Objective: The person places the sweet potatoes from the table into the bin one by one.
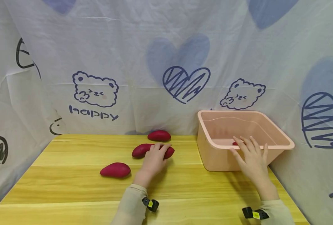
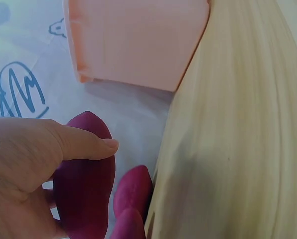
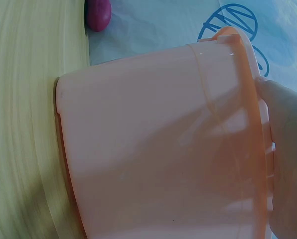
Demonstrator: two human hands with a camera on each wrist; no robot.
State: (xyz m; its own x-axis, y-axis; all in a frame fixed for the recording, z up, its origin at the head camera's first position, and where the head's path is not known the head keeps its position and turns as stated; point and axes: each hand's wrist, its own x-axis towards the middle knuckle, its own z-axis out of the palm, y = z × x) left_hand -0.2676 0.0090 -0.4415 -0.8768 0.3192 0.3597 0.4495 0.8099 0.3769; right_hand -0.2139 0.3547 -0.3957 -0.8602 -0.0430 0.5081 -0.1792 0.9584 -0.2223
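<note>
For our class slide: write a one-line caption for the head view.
Left hand grips a sweet potato; right hand rests on the pink tub rim.

Three sweet potatoes are laid on the table (image 1: 71, 187) at frame centre: the rear sweet potato (image 1: 159, 135) uppermost, the middle sweet potato (image 1: 141, 150) below it, the front sweet potato (image 1: 115, 170) lower left. The tub (image 1: 278, 137) is placed right of centre.

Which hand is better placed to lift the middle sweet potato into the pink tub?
Left. The left hand already grips the middle red sweet potato, while the right hand rests on the pink plastic tub rim.
</note>
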